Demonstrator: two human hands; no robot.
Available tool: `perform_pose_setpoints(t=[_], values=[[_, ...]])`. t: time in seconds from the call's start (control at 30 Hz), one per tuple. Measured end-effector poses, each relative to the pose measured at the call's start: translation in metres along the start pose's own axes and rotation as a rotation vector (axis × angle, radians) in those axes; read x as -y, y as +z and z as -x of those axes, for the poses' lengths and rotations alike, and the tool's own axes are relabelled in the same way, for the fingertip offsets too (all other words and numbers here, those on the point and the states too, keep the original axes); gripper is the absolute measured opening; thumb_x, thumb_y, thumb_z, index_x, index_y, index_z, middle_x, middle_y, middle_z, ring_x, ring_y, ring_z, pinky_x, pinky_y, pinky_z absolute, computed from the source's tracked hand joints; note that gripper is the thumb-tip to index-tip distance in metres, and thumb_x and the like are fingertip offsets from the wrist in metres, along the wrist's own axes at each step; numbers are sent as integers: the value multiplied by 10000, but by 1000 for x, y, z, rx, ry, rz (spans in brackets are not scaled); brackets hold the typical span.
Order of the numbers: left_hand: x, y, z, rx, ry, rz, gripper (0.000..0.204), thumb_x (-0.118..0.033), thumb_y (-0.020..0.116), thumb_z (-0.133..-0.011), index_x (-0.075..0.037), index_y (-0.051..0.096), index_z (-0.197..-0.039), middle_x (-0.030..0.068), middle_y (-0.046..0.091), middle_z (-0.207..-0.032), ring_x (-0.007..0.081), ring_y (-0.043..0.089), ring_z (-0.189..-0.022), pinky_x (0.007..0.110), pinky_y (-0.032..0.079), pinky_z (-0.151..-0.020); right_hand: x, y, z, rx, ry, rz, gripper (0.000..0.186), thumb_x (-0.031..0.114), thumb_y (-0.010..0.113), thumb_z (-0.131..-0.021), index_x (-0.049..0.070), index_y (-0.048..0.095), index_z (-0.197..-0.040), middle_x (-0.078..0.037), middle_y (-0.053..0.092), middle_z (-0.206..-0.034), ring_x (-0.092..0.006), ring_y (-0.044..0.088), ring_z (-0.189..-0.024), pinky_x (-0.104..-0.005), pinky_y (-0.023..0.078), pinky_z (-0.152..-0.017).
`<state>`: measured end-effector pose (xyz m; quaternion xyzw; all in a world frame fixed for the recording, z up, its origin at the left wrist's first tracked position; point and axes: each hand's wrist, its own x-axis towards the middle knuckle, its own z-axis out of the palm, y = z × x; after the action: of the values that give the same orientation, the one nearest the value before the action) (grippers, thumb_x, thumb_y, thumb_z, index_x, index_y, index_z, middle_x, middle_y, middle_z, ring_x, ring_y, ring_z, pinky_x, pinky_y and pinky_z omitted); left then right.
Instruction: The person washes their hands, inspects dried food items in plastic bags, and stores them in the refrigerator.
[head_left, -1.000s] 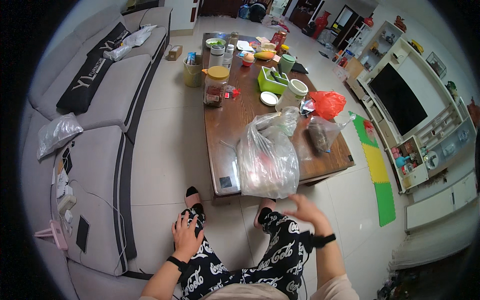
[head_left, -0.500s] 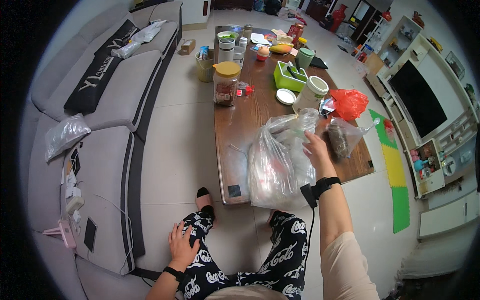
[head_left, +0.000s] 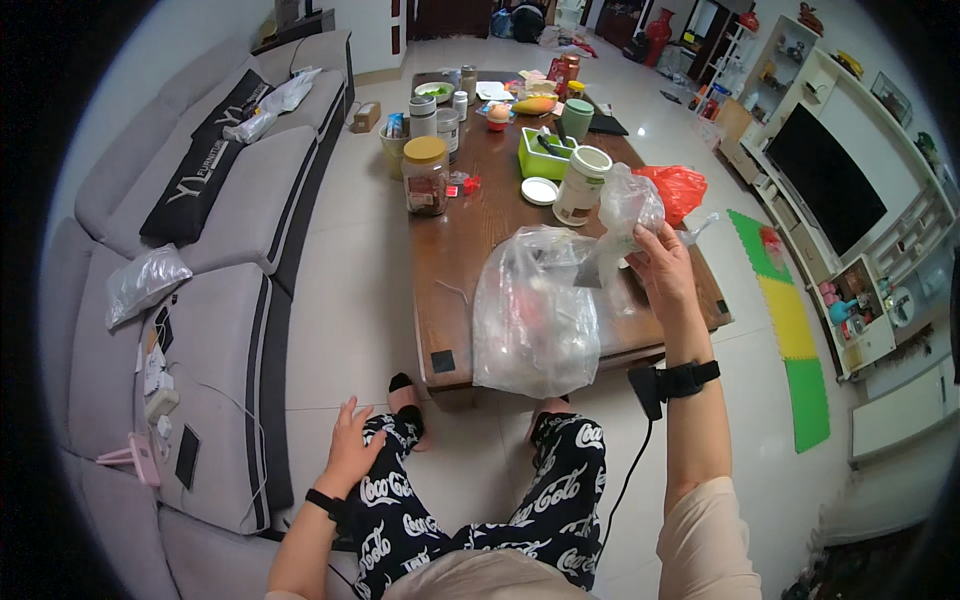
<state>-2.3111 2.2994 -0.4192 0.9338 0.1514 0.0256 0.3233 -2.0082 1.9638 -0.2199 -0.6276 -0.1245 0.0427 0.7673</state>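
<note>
My right hand [head_left: 662, 262] is raised over the near right part of the wooden table [head_left: 450, 290]. Its fingers pinch a crumpled clear plastic bag [head_left: 632, 203], which stands up from the grip. Left of it, a large clear plastic bag [head_left: 535, 310] with unclear contents lies on the table and hangs over the front edge. My left hand [head_left: 352, 440] rests on my left thigh, fingers apart and holding nothing. Behind the raised bag are a white tub [head_left: 580, 190] without its lid and a red plastic bag [head_left: 675, 190].
A white lid [head_left: 540, 191] lies beside a green basket [head_left: 540, 160]. On the table's left side stands a jar with a yellow lid [head_left: 426, 178]. A grey sofa [head_left: 225, 350] runs along the left. Foam mats [head_left: 785, 315] lie on the floor to the right.
My right hand has closed on the crumpled bag and lifted it away from the large bag, up and to the right. My left hand stays on my thigh.
</note>
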Motion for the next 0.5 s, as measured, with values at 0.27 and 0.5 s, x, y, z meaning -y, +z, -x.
perform_pose_setpoints(t=[0.27, 0.5], values=[[-156, -64, 5, -6, 421, 363, 469, -252, 670, -764, -71, 529, -1173, 195, 362, -1324, 339, 394, -1202, 375, 344, -982, 71, 46, 114, 108, -57, 114, 159, 118, 569, -855, 80, 550, -1008, 12, 600, -918, -68, 574, -777, -214, 488, -642], [-214, -71, 59, -102, 396, 487, 452, -262, 708, -725, -40, 515, -1067, 146, 508, -1118, 296, 548, -988, 366, 454, -807, 53, 111, 208, 268, -129, 345, 82, 58, 612, -811, 32, 561, -870, 11, 560, -782, -41, 517, -737, -207, 450, -637]])
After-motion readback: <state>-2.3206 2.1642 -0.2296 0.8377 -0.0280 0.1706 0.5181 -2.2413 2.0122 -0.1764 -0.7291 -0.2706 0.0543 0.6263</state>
